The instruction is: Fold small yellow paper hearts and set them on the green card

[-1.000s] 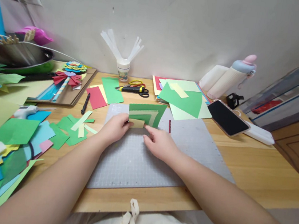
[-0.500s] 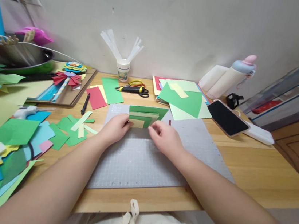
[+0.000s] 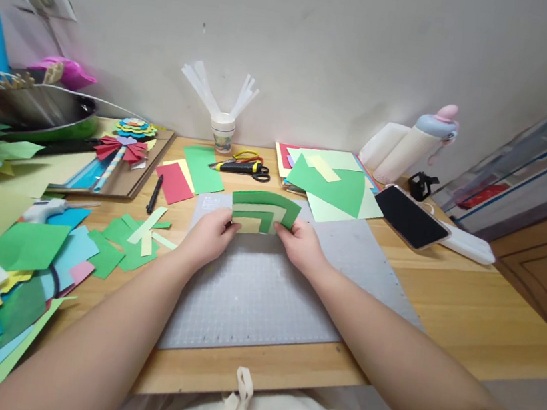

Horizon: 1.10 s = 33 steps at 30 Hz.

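Here we are at the wooden table (image 3: 467, 304), and on it lies the big grey mat (image 3: 261, 301), front and centre! Over to the left, a loose heap of coloured paper (image 3: 23, 246). Far right, a pale bottle (image 3: 411, 152) leans back, and nearer, a dark-screened phone (image 3: 412, 216) lies flat.

Now the hands: the left hand (image 3: 209, 237) pinches the left edge of the layered paper (image 3: 254, 199), the right hand (image 3: 304, 246) grips its right side, thumb in front! It's up on edge over the mat's far part, greens and pale yellow stepping forward, top curving; whether its bottom edge touches, I can't tell.

Behind it, a cup (image 3: 222, 134) of straws (image 3: 197, 82).
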Each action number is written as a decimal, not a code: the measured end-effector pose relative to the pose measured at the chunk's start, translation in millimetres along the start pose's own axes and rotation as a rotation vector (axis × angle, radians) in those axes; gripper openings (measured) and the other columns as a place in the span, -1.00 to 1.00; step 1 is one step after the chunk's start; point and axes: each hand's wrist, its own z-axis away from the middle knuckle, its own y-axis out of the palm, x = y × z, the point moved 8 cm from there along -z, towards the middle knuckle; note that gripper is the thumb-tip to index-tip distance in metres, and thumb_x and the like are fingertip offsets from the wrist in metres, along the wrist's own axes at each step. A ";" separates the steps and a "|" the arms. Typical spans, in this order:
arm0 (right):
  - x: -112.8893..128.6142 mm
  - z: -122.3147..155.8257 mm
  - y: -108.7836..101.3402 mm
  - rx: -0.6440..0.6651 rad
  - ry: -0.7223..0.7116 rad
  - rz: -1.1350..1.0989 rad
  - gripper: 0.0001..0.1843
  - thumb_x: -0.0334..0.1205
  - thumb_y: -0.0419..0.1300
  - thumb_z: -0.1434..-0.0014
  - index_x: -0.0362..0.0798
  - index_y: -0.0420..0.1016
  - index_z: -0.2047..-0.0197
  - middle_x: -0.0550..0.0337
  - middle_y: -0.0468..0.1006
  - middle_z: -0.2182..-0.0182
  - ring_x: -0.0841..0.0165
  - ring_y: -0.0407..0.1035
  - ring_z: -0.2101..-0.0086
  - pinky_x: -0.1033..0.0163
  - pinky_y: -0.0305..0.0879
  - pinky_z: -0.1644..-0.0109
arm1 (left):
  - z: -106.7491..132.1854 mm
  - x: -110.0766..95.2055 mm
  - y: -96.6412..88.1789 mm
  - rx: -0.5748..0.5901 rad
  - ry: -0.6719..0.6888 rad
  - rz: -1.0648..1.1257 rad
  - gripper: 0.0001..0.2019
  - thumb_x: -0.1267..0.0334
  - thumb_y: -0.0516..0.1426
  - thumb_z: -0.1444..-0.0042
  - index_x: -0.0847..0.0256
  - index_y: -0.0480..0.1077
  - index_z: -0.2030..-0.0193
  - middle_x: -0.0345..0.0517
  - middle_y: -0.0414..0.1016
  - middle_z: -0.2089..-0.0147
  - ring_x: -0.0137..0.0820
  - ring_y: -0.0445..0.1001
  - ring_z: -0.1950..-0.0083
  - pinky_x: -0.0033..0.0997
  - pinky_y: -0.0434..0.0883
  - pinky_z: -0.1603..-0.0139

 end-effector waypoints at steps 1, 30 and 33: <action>-0.5 0.3 0.7 0.006 0.011 -0.006 -0.75 -0.28 0.10 -0.19 -0.06 0.55 0.11 0.13 0.61 0.15 0.23 0.43 0.06 0.05 0.25 -0.12 | -0.1 0.7 1.1 0.005 -0.011 0.012 -0.75 0.18 0.10 -0.25 0.26 0.39 0.02 -0.02 0.46 0.01 -0.28 0.47 0.05 -0.10 0.43 0.03; -12.1 -19.7 -99.2 -0.126 0.300 0.525 -0.84 -0.13 0.18 -0.14 -0.06 0.41 0.33 0.14 0.53 0.43 0.29 0.43 0.38 0.28 0.24 0.37 | 9.8 29.6 -12.7 -0.025 -0.505 0.181 -0.79 0.18 0.10 -0.25 0.31 0.40 0.17 -0.16 0.46 0.30 -0.46 0.44 0.39 -0.40 0.45 0.37; -25.3 -17.0 -89.6 -0.015 0.356 0.661 -0.85 -0.22 0.28 -0.07 -0.07 0.45 0.29 0.12 0.54 0.38 0.27 0.43 0.33 0.22 0.30 0.27 | 10.3 24.7 -10.7 -0.010 -0.529 0.209 -0.80 0.18 0.09 -0.26 0.31 0.39 0.19 -0.20 0.44 0.35 -0.51 0.40 0.46 -0.46 0.41 0.45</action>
